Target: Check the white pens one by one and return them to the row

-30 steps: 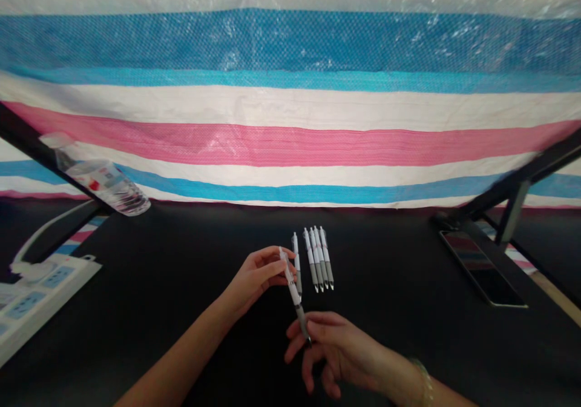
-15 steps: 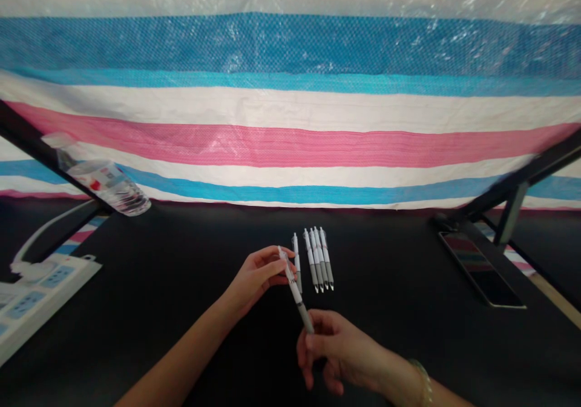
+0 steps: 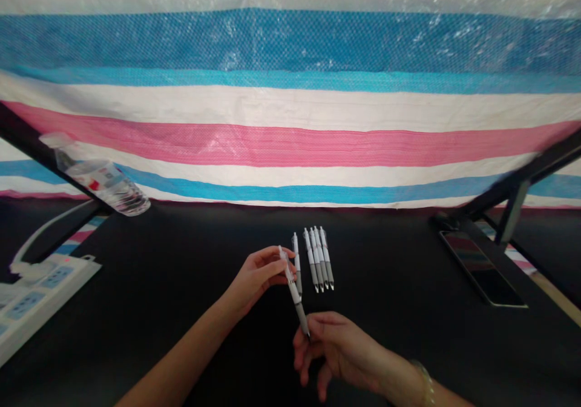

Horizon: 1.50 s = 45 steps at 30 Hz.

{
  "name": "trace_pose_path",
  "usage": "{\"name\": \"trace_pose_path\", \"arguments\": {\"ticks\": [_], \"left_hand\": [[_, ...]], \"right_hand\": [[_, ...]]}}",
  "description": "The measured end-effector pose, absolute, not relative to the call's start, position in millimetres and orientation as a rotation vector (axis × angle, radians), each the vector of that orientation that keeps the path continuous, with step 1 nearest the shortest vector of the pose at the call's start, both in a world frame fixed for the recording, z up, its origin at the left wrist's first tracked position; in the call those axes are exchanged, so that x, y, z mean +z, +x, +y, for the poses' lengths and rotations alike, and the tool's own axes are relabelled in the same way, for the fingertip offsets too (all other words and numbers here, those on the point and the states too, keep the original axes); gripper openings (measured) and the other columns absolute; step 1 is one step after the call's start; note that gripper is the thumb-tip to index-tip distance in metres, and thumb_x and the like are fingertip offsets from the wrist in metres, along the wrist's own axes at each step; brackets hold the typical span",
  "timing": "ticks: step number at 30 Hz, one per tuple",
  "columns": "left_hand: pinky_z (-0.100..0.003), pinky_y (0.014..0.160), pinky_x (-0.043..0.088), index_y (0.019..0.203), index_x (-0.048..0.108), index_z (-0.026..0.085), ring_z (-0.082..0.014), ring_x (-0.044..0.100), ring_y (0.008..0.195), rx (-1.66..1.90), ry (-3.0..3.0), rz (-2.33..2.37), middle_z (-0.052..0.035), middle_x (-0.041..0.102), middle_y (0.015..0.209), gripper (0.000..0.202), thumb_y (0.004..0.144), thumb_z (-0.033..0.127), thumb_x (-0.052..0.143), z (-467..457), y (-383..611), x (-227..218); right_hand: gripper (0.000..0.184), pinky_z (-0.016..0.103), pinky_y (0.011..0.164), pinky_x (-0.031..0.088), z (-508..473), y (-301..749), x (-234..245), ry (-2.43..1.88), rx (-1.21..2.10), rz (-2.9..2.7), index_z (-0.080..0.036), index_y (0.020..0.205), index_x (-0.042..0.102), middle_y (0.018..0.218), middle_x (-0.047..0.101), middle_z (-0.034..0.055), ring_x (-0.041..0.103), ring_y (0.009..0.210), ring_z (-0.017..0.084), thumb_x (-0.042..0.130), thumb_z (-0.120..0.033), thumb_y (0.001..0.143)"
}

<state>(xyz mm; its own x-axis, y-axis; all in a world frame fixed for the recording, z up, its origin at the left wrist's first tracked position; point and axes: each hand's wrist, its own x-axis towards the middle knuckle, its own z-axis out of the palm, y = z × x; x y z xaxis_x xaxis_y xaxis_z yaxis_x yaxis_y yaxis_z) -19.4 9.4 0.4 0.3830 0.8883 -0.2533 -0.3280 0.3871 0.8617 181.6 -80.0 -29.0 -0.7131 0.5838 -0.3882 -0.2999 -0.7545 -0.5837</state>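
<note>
In the head view, a pen (image 3: 295, 292) is held above the table (image 3: 190, 243), between the two hands. Its upper, white end is pinched by the thumb and fingers of the left hand (image 3: 269, 268). Its long axis is slanted down from there toward the right hand (image 3: 333, 346), by whose thumb and forefinger the grey tip end is met; whether it is gripped or only touched there cannot be told. The right hand's other fingers are loosely curled. Beyond the held pen, a lone pen (image 3: 296, 248) is partly covered, with four pens (image 3: 318, 258) laid side by side to its right.
</note>
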Motion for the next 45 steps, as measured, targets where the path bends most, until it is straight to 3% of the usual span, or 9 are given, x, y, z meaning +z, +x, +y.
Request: {"name": "trace_pose_path", "arguments": {"ticks": [3,6,9,12,19,26,32,39,45], "left_hand": [[-0.025,0.069,0.058,0.095,0.076,0.014,-0.0168,0.072,0.070,0.901,0.815,0.834,-0.0065,0.076,0.078,0.031,0.073,0.034,0.086,9,-19,2],[-0.025,0.068,0.058,0.095,0.076,0.014,-0.0171,0.072,0.070,0.901,0.814,0.845,-0.0067,0.076,0.078,0.034,0.072,0.036,0.087,8,-18,3],[-0.024,0.067,0.058,0.098,0.075,0.014,-0.0173,0.072,0.072,0.895,0.809,0.848,-0.0067,0.075,0.080,0.035,0.073,0.037,0.086,8,-17,3],[-0.023,0.067,0.057,0.100,0.075,0.014,-0.0173,0.072,0.074,0.893,0.797,0.851,-0.0067,0.075,0.082,0.036,0.074,0.036,0.086,9,-17,2],[-0.025,0.066,0.056,0.092,0.074,0.014,-0.0175,0.070,0.074,0.915,0.776,0.820,-0.0064,0.072,0.081,0.031,0.073,0.035,0.086,8,-16,1],[-0.028,0.073,0.055,0.091,0.072,0.014,-0.0168,0.067,0.074,0.934,0.804,0.775,-0.0060,0.071,0.082,0.028,0.076,0.035,0.085,6,-14,1],[-0.026,0.070,0.052,0.083,0.070,0.013,-0.0142,0.063,0.069,0.949,0.805,0.716,-0.0042,0.067,0.074,0.028,0.074,0.035,0.086,6,-11,-1],[-0.032,0.077,0.057,0.110,0.070,0.017,-0.0175,0.068,0.078,0.939,0.833,0.809,-0.0031,0.066,0.087,0.036,0.081,0.036,0.081,-3,-5,2],[-0.031,0.070,0.059,0.130,0.059,0.021,-0.0173,0.071,0.072,0.947,0.946,0.888,0.0001,0.063,0.089,0.056,0.079,0.031,0.081,-6,-3,6]], "right_hand": [[0.049,0.024,0.047,0.056,-80,182,-27,-0.787,2.419,-0.643,-0.012,0.105,0.058,0.092,0.070,0.0123,0.071,0.071,0.021,0.065,-0.058,0.089],[0.042,0.024,0.045,0.054,-81,181,-28,-0.814,2.377,-0.713,-0.017,0.094,0.051,0.086,0.069,0.0057,0.070,0.066,0.019,0.079,-0.045,0.080],[0.040,0.025,0.047,0.053,-82,180,-34,-0.816,2.363,-0.708,-0.018,0.086,0.049,0.076,0.066,0.0024,0.066,0.058,0.016,0.078,-0.044,0.081],[0.041,0.026,0.052,0.052,-83,180,-40,-0.786,2.386,-0.646,-0.014,0.085,0.055,0.072,0.067,0.0054,0.065,0.057,0.016,0.068,-0.054,0.088],[0.044,0.027,0.058,0.050,-82,181,-38,-0.727,2.394,-0.536,-0.008,0.081,0.064,0.069,0.069,0.0110,0.067,0.060,0.017,0.068,-0.052,0.088],[0.039,0.025,0.055,0.048,-83,178,-39,-0.755,2.332,-0.611,-0.014,0.080,0.058,0.072,0.070,0.0072,0.065,0.056,0.015,0.075,-0.048,0.086],[0.048,0.024,0.053,0.043,-83,179,-46,-0.725,2.393,-0.663,-0.010,0.076,0.062,0.071,0.071,0.0110,0.063,0.055,0.014,0.070,-0.056,0.087],[0.044,0.027,0.064,0.047,-82,179,-30,-0.768,2.352,-0.552,-0.008,0.090,0.069,0.077,0.073,0.0114,0.067,0.064,0.016,0.070,-0.052,0.090],[0.049,0.035,0.079,0.050,-79,182,-22,-0.716,2.412,-0.490,-0.006,0.117,0.069,0.101,0.074,0.0173,0.071,0.088,0.024,0.066,-0.048,0.090]]}}
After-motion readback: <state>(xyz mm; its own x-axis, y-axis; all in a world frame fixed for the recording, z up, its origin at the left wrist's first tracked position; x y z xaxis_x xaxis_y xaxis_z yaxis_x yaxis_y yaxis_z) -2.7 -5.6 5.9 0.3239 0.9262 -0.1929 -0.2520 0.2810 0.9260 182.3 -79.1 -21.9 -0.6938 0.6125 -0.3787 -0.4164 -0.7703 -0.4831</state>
